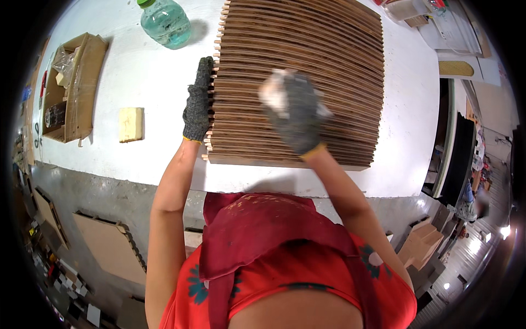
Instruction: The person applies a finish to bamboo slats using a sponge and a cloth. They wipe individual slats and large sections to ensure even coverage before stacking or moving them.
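A large stack of brown wooden slats [329, 60], set edge-up in a tight row, lies on the white table [148, 71]. My left hand [198, 102], in a dark grey knit glove, rests flat against the stack's left side where the slat ends stick out. My right hand [293, 112], gloved the same, is on top of the slats near the middle and grips a white cloth or pad [274, 90]; it looks blurred.
A green-tinted plastic bottle [164, 22] stands at the table's back left. A yellow sponge block [131, 124] lies left of the stack. An open cardboard box [74, 88] with odds and ends sits at the left edge. Cardboard pieces [109, 247] lean on the floor below.
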The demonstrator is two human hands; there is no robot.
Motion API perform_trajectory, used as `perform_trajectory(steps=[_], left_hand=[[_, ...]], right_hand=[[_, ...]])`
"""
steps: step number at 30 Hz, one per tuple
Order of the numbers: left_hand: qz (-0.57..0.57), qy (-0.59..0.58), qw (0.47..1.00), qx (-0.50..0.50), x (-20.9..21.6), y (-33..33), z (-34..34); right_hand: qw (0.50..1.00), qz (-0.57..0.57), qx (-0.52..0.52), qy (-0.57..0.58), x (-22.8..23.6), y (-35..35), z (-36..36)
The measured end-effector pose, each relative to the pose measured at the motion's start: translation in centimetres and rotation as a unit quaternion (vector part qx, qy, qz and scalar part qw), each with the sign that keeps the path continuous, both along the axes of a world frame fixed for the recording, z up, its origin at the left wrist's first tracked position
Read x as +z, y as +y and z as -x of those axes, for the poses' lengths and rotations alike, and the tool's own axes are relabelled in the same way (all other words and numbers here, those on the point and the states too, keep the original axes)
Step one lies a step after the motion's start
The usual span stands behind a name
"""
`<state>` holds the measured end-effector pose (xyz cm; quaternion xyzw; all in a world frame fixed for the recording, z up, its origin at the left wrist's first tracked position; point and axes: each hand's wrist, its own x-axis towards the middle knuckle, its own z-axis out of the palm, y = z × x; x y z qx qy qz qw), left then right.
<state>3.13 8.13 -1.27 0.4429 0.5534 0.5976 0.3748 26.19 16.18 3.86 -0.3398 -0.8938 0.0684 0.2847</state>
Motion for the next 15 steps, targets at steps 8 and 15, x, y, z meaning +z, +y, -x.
perform_trajectory(steps=[8,15], left_hand=[[-0.047,-0.286,0.955,0.07,0.6,0.3,-0.1],[-0.056,-0.158,0.986,0.025,0.2,0.5,-0.4]], right_hand=[[0.986,0.045,0.16,-0.025,-1.0,-0.7,11.6],[0.999,-0.031,-0.026,-0.026,-0.4,4.9,-9.8]])
